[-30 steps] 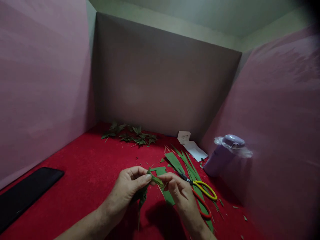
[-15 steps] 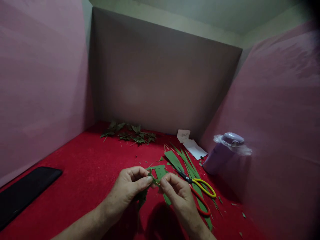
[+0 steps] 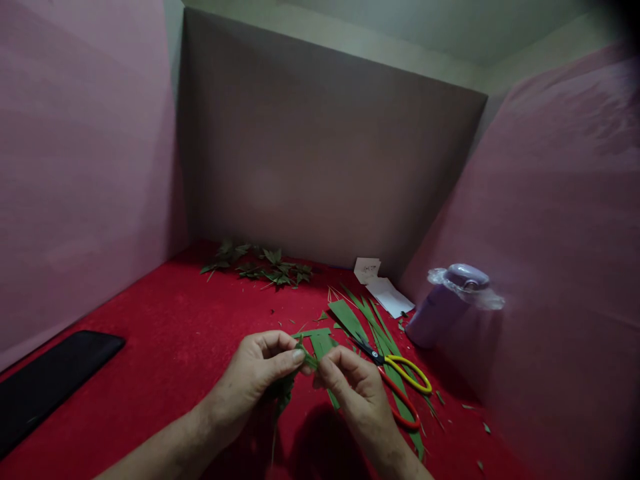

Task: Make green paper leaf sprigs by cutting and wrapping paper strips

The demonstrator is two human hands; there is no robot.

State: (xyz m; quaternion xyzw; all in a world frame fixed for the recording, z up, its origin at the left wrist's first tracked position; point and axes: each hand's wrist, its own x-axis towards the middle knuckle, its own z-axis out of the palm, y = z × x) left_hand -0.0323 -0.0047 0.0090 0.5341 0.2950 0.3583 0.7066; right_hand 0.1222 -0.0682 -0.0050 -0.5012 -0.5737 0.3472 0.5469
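My left hand (image 3: 267, 370) pinches a small bundle of green leaf (image 3: 285, 393) between thumb and fingers, with a thin stem hanging below it. A folded green leaf strip (image 3: 310, 361) spans from there to my right hand (image 3: 353, 383), whose thumb and forefinger are closed on its end. Just behind the hands lie cut pieces of broad green leaf (image 3: 320, 343). Scissors (image 3: 380, 360) with one yellow and one red handle rest on long green leaf blades (image 3: 397, 390), right of my right hand.
Several leafy sprigs (image 3: 277, 270) lie by the back wall. A white card with a drawing (image 3: 367, 268) and a white sheet (image 3: 390, 297) sit at the back right, near a purple bottle (image 3: 440, 317) with clear plastic round its top. A black phone (image 3: 60, 380) lies left on red cloth (image 3: 165, 353).
My right hand's fingers have closed in a pinch on the strip's end and now hide more of it. The left hand keeps its grip. The view has shifted slightly.
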